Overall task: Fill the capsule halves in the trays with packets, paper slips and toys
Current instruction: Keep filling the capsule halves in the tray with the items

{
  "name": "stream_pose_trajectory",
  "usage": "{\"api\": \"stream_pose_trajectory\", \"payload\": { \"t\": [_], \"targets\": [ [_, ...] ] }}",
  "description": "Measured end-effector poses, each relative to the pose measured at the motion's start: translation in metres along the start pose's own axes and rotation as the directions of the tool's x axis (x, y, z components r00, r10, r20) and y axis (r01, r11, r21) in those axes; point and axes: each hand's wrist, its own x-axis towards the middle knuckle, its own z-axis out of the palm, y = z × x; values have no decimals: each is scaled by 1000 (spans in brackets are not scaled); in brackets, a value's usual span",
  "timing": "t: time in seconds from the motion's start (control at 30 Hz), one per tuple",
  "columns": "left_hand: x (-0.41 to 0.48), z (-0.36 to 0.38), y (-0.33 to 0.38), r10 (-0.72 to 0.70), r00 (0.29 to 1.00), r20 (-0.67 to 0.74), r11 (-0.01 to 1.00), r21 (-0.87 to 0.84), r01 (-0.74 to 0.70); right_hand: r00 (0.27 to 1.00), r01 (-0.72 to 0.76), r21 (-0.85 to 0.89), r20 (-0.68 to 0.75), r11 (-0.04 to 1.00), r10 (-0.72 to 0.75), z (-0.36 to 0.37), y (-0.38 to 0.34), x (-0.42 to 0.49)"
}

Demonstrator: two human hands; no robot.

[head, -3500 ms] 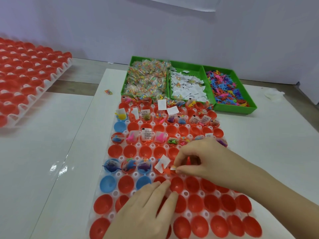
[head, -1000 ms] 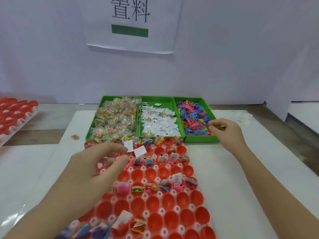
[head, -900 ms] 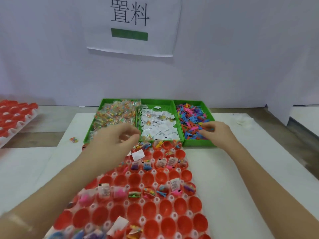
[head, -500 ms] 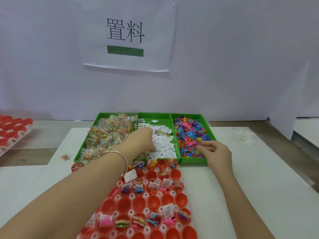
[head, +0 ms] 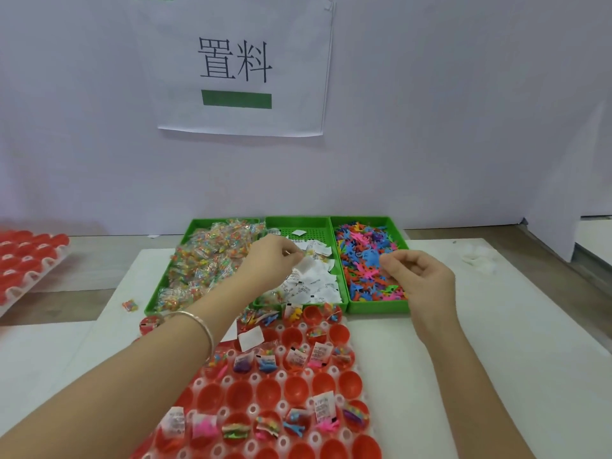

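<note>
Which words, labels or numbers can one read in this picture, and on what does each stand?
"置料": on the white sheet on the wall, above a green bar.
Print on the paper slips, both in the middle green bin and in the capsule halves: too small or blurred to read.

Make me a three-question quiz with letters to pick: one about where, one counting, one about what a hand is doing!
1. Where are the paper slips? A left bin; B middle bin; C right bin.
2. How many green bins? A three; B two; C five.
3. The left hand is: A flat on the table; B gripping a capsule; C pinching a slip.
Answers: B, white slips fill the middle one; A, three sit side by side; C, a slip sits in its pinch.
</note>
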Motion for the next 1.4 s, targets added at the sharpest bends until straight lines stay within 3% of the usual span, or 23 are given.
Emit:
{"api": "stream_pose_trajectory", "payload": {
  "t": [0.13,0.3,0.43,0.6,0.77,0.83,0.97,1.1,1.23,1.3,1.4],
  "targets": [
    [-11,2,5,58,998,23,982,-184,-53,988,-57,28,143,998,52,25,-4,-13],
    [-23,5,9,-24,994,-108,919,-395,-20,961,-147,39,242,988,133,37,-2,-22],
    [-35,3,18,1,999,38,776,-631,23,922,-271,138,320,953,216,39,-6,-24],
    [-41,3,32,45,983,177,709,-699,93,918,-295,132,312,946,243,40,-7,-26],
    [-43,4,42,-29,944,328,540,-790,291,926,-276,100,295,956,237,40,-10,-26],
    [-44,3,43,-31,935,353,560,-769,308,922,-267,56,304,962,238,37,-12,-24],
    [-49,-1,41,81,946,315,804,-582,125,910,-249,-49,329,967,251,31,-13,-21],
    [-51,-1,39,48,960,276,854,-509,104,921,-115,-186,347,976,175,32,-12,-21],
    [-51,-9,26,54,947,316,871,-480,110,923,-115,-162,348,980,166,37,-10,-24],
    [-44,-20,16,56,959,278,960,-279,24,931,-132,-108,327,985,161,40,-10,-24],
    [-24,-42,-7,70,997,-14,983,169,-67,956,-127,-40,262,991,133,38,-10,-22]
  ]
}}
